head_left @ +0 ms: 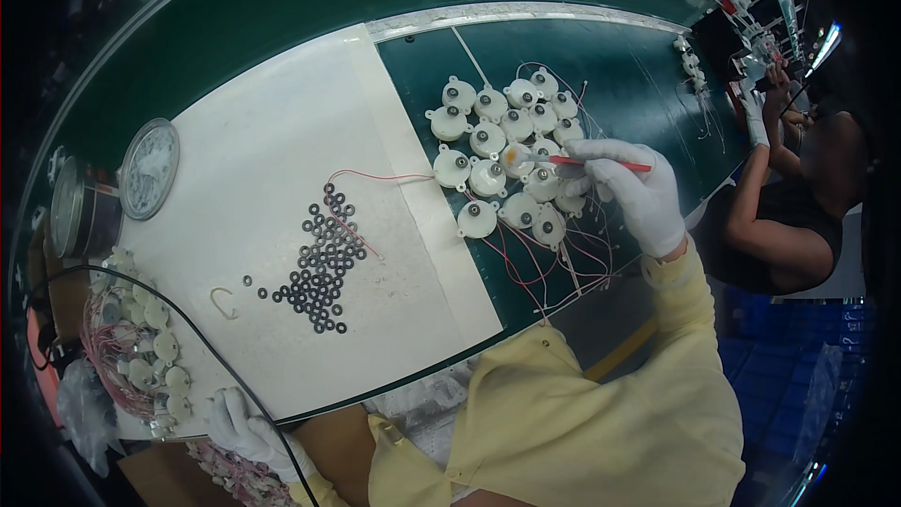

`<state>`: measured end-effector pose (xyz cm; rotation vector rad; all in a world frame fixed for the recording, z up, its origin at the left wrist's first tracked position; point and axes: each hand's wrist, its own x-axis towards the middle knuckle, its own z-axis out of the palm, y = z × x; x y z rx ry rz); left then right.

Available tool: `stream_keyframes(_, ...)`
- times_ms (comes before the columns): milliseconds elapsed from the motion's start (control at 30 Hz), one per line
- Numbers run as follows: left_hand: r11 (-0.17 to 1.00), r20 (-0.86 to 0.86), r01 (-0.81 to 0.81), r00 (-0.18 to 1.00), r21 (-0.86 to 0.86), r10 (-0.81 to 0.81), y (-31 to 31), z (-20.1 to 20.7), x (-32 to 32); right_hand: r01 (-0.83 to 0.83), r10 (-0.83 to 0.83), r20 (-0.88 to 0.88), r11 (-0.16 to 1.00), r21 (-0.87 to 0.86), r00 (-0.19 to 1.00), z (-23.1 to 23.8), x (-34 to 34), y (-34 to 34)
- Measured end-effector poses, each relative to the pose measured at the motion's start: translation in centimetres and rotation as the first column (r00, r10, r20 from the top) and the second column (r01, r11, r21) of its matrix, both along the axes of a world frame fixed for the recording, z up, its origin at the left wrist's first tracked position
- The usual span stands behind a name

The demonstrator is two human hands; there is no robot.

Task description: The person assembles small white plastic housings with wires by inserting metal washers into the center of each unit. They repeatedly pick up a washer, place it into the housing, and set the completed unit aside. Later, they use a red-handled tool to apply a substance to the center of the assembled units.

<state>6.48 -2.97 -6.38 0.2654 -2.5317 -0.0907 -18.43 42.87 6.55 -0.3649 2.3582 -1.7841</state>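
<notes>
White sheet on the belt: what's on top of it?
On the white sheet: a pile of dark washers, one red wire, a small pale hook. A round gauge overlaps its left edge. Anything beneath the sheet is covered.

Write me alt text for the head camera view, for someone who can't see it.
A white-gloved right hand holds a red-handled brush to one of many round white motors clustered on a green belt. The gloved left hand rests at the near edge, by a white sheet strewn with small black washers.
</notes>
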Motion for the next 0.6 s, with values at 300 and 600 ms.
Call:
stream_keyframes(300,1.0,0.034,-0.015,0.999,-0.011,0.015,-0.4,-0.2,0.5,0.037,-0.037,0.026,0.999,-0.025,0.999,0.3,0.6,1.0)
stream_keyframes(600,0.999,0.054,-0.027,0.998,-0.022,0.028,-0.3,0.0,0.3,-0.04,0.039,0.049,0.999,0.008,0.998,0.4,0.1,-1.6)
